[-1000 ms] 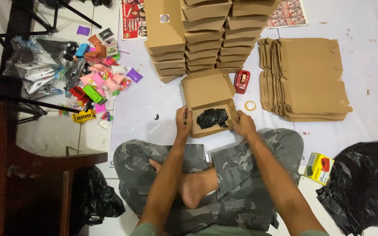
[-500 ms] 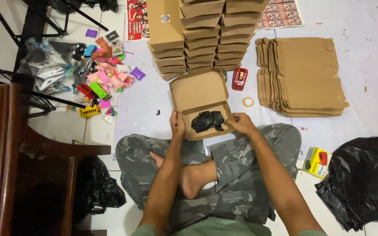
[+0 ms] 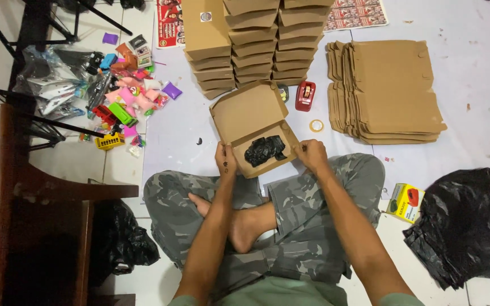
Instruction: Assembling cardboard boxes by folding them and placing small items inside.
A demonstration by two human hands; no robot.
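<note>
I sit cross-legged on the floor with an open brown cardboard box (image 3: 246, 116) in front of my knees, its lid tilted back. Inside its tray lies a black plastic-wrapped bundle (image 3: 264, 150). My left hand (image 3: 226, 158) grips the tray's left edge. My right hand (image 3: 311, 154) grips its right edge. Both hands hold the box just above my camouflage-trousered legs.
Stacks of closed cardboard boxes (image 3: 256, 39) stand behind the open one. Flat unfolded cartons (image 3: 395, 93) lie at the right. A red tape dispenser (image 3: 305, 95) and tape roll (image 3: 316, 125) sit nearby. Colourful small toys (image 3: 126, 102) are scattered left. Black plastic bags (image 3: 466, 224) lie at the right; a wooden chair (image 3: 7, 204) stands left.
The box with the black bundle stays held in both hands. The lid has tipped slightly, and the view has shifted a little.
</note>
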